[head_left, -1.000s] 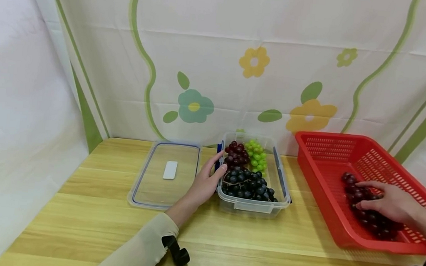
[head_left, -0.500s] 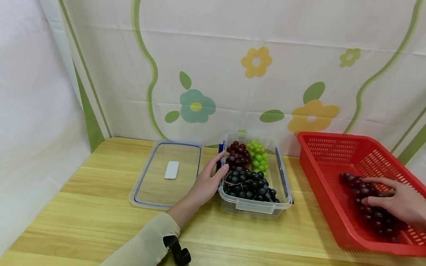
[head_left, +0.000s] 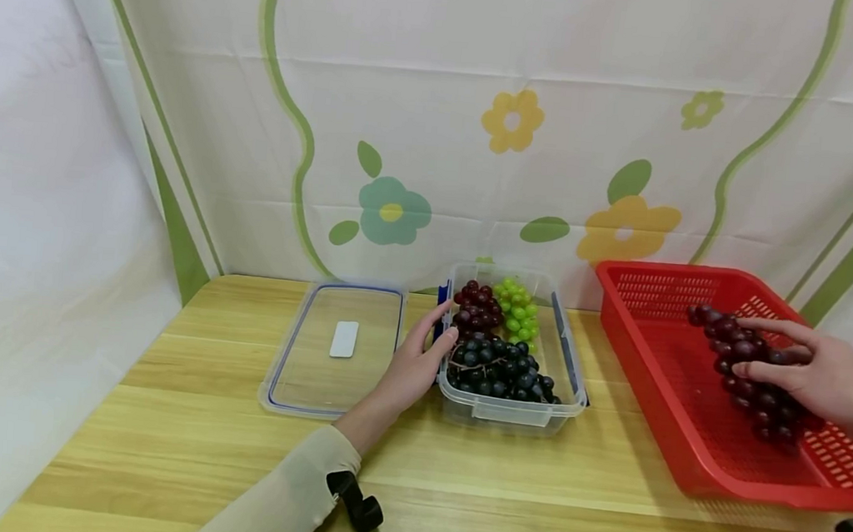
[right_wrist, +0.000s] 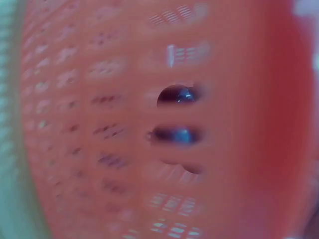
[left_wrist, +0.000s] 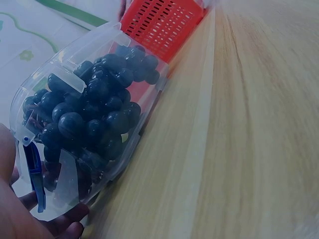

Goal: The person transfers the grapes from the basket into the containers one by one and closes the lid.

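In the head view my right hand (head_left: 824,377) pinches a bunch of dark red grapes (head_left: 746,351) between thumb and fingers, over the red basket (head_left: 639,383). The bunch hangs down toward the basket's near side. My left hand (head_left: 415,361) rests against the left side of a clear plastic container (head_left: 512,415), fingers extended and thumb at the rim. Inside lie black grapes (head_left: 501,372) in front, a red bunch (head_left: 476,307) at back left and green grapes (head_left: 516,311) beside it. In the right wrist view, the basket wall (right_wrist: 224,124) hides the hand; dark grapes (right_wrist: 177,95) show through its slots.
A clear lid (head_left: 298,373) with a blue seal and a white label (head_left: 344,340) lies left of the container. All stand on a wooden table (head_left: 180,439). Behind is a white curtain (head_left: 438,117) with printed flowers. A blue latch (left_wrist: 35,174) hangs at the container's side.
My right hand has taken hold of the dark red grapes and raised them off the basket floor. The left hand has stayed by the container.
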The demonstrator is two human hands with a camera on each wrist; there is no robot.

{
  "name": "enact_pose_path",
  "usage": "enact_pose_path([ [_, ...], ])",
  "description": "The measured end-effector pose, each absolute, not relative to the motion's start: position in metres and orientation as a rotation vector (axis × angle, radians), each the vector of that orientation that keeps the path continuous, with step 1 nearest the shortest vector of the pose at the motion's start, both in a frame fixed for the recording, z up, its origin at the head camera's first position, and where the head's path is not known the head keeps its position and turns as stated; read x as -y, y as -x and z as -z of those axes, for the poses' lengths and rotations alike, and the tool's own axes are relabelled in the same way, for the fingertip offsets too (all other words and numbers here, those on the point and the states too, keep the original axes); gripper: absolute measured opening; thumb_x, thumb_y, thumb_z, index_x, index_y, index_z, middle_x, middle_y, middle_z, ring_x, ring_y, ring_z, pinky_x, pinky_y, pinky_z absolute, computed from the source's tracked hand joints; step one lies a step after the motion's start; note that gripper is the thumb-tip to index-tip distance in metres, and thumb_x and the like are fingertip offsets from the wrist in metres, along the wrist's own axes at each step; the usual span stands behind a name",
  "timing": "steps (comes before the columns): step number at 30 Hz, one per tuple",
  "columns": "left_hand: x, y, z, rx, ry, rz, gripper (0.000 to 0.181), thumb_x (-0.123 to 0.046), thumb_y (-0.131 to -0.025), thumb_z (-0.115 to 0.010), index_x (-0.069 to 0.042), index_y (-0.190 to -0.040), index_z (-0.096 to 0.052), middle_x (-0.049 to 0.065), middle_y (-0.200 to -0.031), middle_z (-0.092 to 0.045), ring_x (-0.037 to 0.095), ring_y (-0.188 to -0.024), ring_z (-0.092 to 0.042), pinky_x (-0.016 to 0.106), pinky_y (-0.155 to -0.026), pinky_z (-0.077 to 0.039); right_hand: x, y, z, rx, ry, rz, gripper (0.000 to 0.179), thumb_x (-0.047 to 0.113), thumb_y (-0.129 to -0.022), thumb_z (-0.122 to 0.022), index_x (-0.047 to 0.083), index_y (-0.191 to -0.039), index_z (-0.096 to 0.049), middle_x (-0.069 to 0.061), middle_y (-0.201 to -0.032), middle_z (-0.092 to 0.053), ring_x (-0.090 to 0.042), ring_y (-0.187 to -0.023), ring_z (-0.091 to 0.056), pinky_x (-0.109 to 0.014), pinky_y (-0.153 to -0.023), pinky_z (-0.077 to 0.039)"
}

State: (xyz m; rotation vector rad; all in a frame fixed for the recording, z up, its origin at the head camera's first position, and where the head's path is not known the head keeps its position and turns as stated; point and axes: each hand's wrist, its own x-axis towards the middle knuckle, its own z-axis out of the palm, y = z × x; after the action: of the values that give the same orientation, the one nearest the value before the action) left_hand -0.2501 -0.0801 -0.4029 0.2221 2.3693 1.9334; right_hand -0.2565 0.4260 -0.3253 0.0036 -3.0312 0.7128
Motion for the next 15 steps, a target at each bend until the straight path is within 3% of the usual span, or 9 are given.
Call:
enact_pose_path([
  [5,0.080,0.250,0.403,-2.374,-0.222,-1.929,0.058,-0.050,-0.111,-0.050,-0.044,-0.166,-0.032,-0.007,-0.178,-0.020,0.031,-0.166,-0.017,0.069,-0.129,-0.022,-0.412,0.256,0.309,3.018,-0.039,-0.751,0.080,0.042,-0.102,-0.072,0.001,-0.161,-0.038,-0.050,-0.145,-0.041,-0.067,-0.122,-0.048,-0.046,-0.069,-0.061],
  [10,0.080,0.250,0.403,-2.374,-0.220,-1.928,0.058,-0.049,-0.111,-0.050,-0.041,-0.166,-0.032,-0.007,-0.178,-0.020,0.031,-0.166,-0.017,0.069,-0.129,-0.021,-0.396,0.256,0.294,3.024,-0.055,-0.787,0.085,0.048,-0.101,-0.071,0.007,-0.165,-0.034,-0.049,-0.148,-0.041,-0.065,-0.124,-0.049,-0.040,-0.067,-0.060],
  [15,0.080,0.250,0.402,-2.370,-0.225,-1.937,0.058,-0.048,-0.112,-0.049,-0.041,-0.166,-0.032,-0.005,-0.178,-0.020,0.032,-0.166,-0.017,0.070,-0.128,-0.021,-0.377,0.254,0.277,3.023,-0.083,-0.802,0.090,0.055,-0.097,-0.073,0.018,-0.168,-0.033,-0.048,-0.146,-0.048,-0.059,-0.119,-0.060,-0.037,-0.066,-0.060],
])
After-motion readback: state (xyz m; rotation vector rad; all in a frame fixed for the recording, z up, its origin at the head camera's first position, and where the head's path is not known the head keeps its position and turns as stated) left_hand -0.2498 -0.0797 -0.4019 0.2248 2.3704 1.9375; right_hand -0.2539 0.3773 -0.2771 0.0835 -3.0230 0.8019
